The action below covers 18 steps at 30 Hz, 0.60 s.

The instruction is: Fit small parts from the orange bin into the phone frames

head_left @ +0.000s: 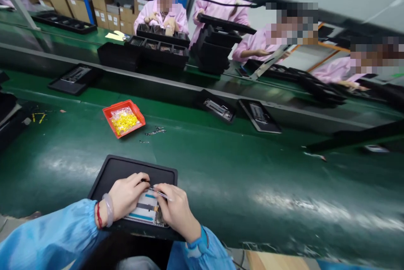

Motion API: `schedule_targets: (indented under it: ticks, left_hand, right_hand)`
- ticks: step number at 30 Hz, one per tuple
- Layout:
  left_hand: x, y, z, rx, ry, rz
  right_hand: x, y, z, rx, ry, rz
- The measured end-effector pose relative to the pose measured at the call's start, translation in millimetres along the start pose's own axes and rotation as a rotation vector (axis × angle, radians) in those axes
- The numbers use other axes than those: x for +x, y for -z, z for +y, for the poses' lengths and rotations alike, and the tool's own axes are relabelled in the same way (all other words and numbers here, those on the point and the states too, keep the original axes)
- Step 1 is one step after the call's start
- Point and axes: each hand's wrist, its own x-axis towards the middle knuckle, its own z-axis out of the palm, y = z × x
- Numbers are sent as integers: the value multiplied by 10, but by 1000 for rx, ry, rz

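A black tray point(126, 168) lies on the green work surface right in front of me. In it rests a flat device point(145, 212) with a pale face, blue strips and a dark band. My left hand point(126, 194) rests on the device's left side with its fingers curled and pressed on it. My right hand point(176, 211) is closed round a thin metal tool point(161, 194), probably tweezers, whose tip meets the device's upper edge next to my left fingertips. Both arms wear blue sleeves; the left wrist carries a red cord and a pale bangle.
An orange bin point(123, 117) with small yellow parts in a clear bag sits beyond the tray, small metal bits point(155, 131) beside it. Black trays point(75, 78) with devices lie along the raised belt point(189, 89). Several people in pink coats point(162, 13) work opposite, among stacked black trays point(212, 49).
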Motion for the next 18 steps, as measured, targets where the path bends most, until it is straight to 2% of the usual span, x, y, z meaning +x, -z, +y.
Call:
schedule_targets:
  ticks: [3,8,15,18]
  left_hand:
    - [9,-1,-9,-54,-10,22]
    - [64,13,11,-134,35,20]
    - [43,-26,28,-52,-2,55]
    - [14,-73,15,-62,36,38]
  right_hand:
    - [-66,68,9,70,-151,62]
    - [-276,229,-21,164,-388,321]
    - [-548,329,10,154,-770,283]
    - [-600,380,47,92,-774,202]
